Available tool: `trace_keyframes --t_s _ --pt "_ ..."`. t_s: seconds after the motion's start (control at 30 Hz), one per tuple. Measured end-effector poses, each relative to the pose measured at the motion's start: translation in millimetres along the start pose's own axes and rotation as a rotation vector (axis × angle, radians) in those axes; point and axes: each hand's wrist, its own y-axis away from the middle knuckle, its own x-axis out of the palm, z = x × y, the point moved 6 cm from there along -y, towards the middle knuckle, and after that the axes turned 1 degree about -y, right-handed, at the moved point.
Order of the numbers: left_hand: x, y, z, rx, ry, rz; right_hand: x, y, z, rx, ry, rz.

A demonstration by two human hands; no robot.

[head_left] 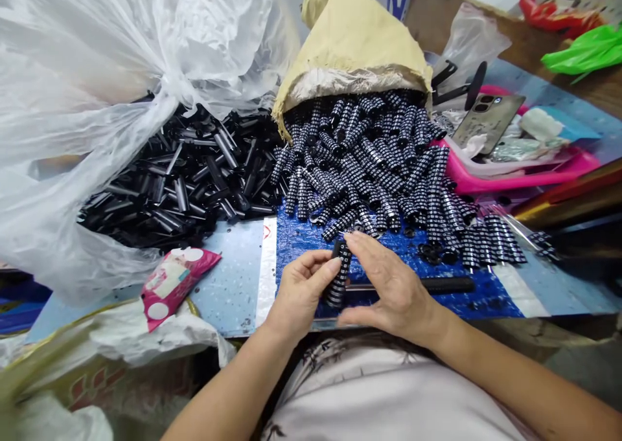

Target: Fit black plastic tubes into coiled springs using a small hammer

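Observation:
My left hand (307, 287) is closed around a short black tube with rows of small white squares (337, 291), pinched between thumb and fingers just above the table's front edge. My right hand (391, 289) is beside it with fingers stretched and thumb apart; its fingertips are close to the tube's top end, and I cannot tell whether they touch. A tool with a thin metal shaft and a black handle (449, 285) lies behind the right hand. Beyond both hands spreads a heap of similar patterned tubes (369, 162), spilling from a yellow sack (359, 36).
Plain black plastic pieces (228, 175) spill from a clear plastic bag (97, 72) at left. A pink packet (177, 282) lies near the front edge. At right stands a pink tray (525, 180) holding a phone (488, 118). A blue sheet (296, 247) covers the table's middle.

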Motion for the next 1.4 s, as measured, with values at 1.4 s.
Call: trace_keyframes --t_s 1.4 --pt "-137.8 34.3 -79.1 -0.164 -1.231 0.425 15.6 30.6 -15.2 0.039 0.106 0.234"
